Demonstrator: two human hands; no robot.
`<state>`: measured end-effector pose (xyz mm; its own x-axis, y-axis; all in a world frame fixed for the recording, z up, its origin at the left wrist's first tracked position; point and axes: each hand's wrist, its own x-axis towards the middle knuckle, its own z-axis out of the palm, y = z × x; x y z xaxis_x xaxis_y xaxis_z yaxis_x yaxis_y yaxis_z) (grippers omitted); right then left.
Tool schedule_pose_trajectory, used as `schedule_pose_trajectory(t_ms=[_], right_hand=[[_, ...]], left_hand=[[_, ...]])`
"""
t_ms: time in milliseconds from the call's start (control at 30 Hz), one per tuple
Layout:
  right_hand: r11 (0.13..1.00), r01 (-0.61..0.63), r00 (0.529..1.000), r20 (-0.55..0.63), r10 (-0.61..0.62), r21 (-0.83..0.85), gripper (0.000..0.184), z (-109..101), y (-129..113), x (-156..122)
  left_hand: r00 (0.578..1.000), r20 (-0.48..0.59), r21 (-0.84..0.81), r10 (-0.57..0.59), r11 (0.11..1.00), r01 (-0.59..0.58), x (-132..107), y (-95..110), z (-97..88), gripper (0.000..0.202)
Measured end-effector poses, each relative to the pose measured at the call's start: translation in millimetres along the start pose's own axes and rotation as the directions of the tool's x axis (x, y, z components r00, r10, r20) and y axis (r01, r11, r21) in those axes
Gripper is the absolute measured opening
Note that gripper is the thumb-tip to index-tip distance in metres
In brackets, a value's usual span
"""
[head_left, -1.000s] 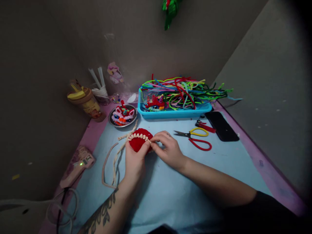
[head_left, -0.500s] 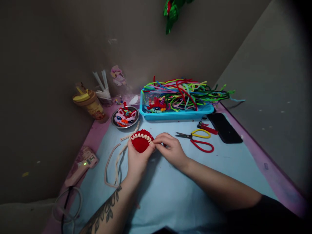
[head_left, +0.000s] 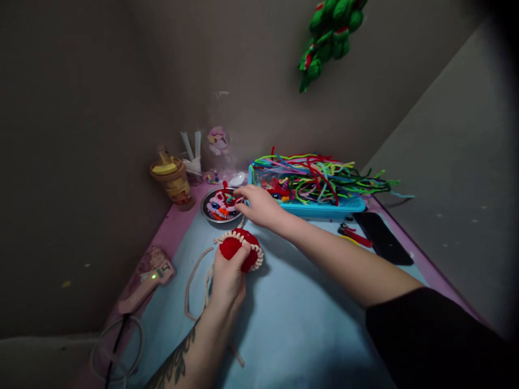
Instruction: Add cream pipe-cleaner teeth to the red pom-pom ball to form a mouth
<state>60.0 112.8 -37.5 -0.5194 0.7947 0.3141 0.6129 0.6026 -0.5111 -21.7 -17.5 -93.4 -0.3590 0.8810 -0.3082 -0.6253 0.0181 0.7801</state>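
Observation:
My left hand (head_left: 227,276) grips a round red fuzzy piece (head_left: 229,247), its thumb pressed on the face and its fingers hidden beneath. A wavy cream chenille trim (head_left: 257,260) runs along the red piece's edge. Over the right rim of a round metal bowl (head_left: 206,214) is my right hand (head_left: 261,206), thumb and forefinger apart, with nothing seen between them. Inside the bowl lies a colourful chenille animal face (head_left: 221,208) in pink, orange and red; whether my fingertips touch it I cannot tell. Cream chenille stems (head_left: 188,289) lie left of my left hand.
Behind the bowl stands a blue tray (head_left: 324,207) heaped with chenille stems (head_left: 320,173). A black phone (head_left: 383,237) and red-handled pliers (head_left: 359,237) lie right; my right forearm mostly covers yellow-handled scissors. A corded pink glue gun (head_left: 148,289) and a brown cup (head_left: 176,186) stand left.
My right hand has left the cream trim and moved up and left to the metal bowl. My left hand still holds the red piece, now turned. The view has shifted.

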Motion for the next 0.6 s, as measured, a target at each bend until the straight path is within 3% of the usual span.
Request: schedule_pose_trajectory(t_ms=[100,267,500,600], right_hand=[[0.994,-0.050,0.991,0.116,0.062,-0.098,0.034,21,4,36],[0.995,-0.061,0.979,0.188,0.076,-0.085,0.016,36,19,58],[0.998,-0.040,0.949,0.310,0.052,-0.046,0.012,8,9,112],[0.999,-0.016,0.885,0.463,0.036,-0.046,0.009,-2,0,130]], left_hand=[[0.998,-0.017,-0.077,-0.058,0.995,0.056,1,8,-3.8,0.049],[0.993,-0.025,-0.164,-0.111,0.981,0.106,2,14,-6.2,0.049],[0.983,-0.038,-0.223,-0.179,0.960,0.167,5,17,-7.3,0.044],[0.984,-0.037,-0.236,-0.172,0.959,0.159,6,17,-7.9,0.044]])
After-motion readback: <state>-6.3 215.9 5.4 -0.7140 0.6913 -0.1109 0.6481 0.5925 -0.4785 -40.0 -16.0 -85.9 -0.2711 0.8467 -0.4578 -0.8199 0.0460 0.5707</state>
